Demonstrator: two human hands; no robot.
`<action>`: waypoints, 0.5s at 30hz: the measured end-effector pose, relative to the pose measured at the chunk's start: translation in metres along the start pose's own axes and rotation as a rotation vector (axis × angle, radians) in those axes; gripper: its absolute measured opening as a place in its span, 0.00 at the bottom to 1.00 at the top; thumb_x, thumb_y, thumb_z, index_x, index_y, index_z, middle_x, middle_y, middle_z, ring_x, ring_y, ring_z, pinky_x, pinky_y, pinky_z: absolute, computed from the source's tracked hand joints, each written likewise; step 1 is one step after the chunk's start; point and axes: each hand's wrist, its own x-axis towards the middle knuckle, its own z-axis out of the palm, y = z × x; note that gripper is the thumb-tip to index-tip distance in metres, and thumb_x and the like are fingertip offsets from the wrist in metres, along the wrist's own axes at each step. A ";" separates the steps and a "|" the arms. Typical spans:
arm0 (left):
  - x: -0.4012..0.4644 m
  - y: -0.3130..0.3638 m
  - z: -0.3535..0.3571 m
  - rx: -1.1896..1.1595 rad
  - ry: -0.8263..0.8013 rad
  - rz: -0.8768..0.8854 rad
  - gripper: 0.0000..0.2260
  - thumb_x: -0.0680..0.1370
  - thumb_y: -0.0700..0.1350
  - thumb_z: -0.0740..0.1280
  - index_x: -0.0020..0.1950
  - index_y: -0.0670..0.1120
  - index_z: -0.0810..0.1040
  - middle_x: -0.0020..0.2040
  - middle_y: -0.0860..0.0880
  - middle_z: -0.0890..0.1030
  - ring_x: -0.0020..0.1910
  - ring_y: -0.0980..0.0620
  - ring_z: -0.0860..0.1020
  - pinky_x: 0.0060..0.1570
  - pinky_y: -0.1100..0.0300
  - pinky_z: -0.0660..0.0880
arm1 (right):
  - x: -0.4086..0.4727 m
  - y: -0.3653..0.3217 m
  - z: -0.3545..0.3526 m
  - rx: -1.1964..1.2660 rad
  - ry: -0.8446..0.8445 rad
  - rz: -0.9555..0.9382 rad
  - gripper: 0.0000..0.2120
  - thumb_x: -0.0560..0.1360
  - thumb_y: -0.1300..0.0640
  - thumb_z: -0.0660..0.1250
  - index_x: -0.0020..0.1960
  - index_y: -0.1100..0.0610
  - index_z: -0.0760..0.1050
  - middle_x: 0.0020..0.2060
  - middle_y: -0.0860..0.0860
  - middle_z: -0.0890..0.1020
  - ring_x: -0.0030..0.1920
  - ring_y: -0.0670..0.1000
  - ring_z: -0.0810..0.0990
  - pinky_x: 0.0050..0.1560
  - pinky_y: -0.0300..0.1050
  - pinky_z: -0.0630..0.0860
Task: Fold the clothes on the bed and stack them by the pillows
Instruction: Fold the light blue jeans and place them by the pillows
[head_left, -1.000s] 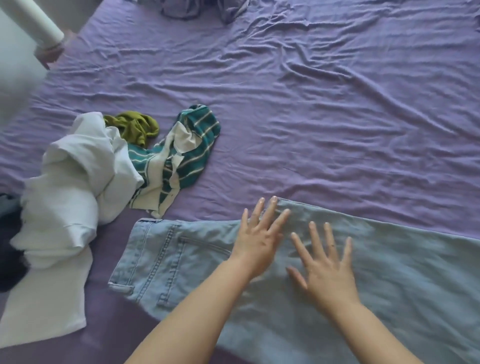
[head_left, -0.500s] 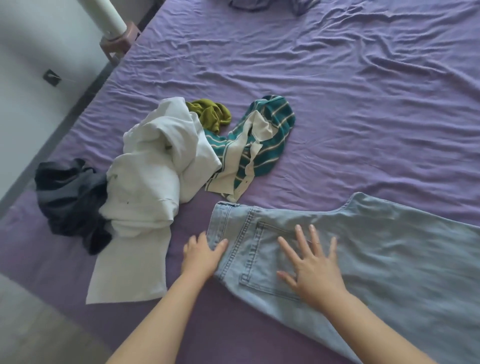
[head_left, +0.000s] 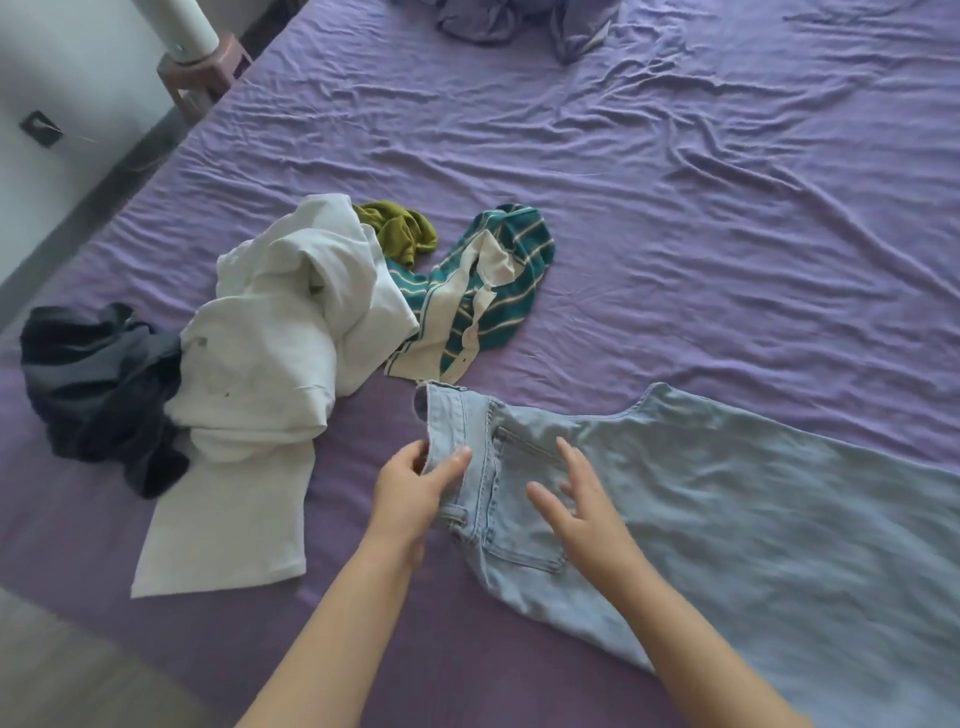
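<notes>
Jeans (head_left: 753, 519), one pair, waistband pinched by left fingers (head_left: 457, 460), right fingers (head_left: 569, 457) spread

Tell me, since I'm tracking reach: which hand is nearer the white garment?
Left. The left hand grips the jeans waistband just right of the white garment; the right hand hovers farther right, over the back pocket.

I see pale blue jeans (head_left: 727, 499) spread flat on the purple bed (head_left: 675, 208), waistband lifted at the left, beside a crumpled heap: white garment (head_left: 270, 364), dark garment (head_left: 98, 384), olive piece (head_left: 400, 231), teal striped shirt (head_left: 493, 286).
</notes>
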 end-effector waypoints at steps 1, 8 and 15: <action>-0.014 0.002 0.011 -0.034 -0.053 0.021 0.14 0.72 0.40 0.73 0.57 0.42 0.79 0.48 0.45 0.84 0.45 0.50 0.83 0.43 0.56 0.79 | -0.007 -0.010 -0.010 0.167 0.024 0.028 0.31 0.75 0.44 0.64 0.74 0.43 0.54 0.73 0.46 0.62 0.69 0.47 0.67 0.63 0.43 0.71; -0.122 -0.027 0.120 0.333 -0.457 0.391 0.19 0.68 0.46 0.68 0.59 0.48 0.76 0.51 0.51 0.72 0.52 0.49 0.76 0.53 0.52 0.76 | -0.050 -0.012 -0.080 0.049 0.248 -0.024 0.40 0.68 0.44 0.72 0.74 0.46 0.55 0.60 0.40 0.74 0.60 0.40 0.73 0.58 0.36 0.68; -0.135 -0.066 0.155 0.616 -0.489 0.585 0.20 0.75 0.36 0.63 0.66 0.47 0.75 0.64 0.58 0.69 0.70 0.58 0.64 0.69 0.71 0.55 | -0.079 0.075 -0.151 0.002 0.522 0.103 0.33 0.71 0.63 0.71 0.71 0.53 0.60 0.56 0.48 0.76 0.55 0.46 0.74 0.53 0.37 0.66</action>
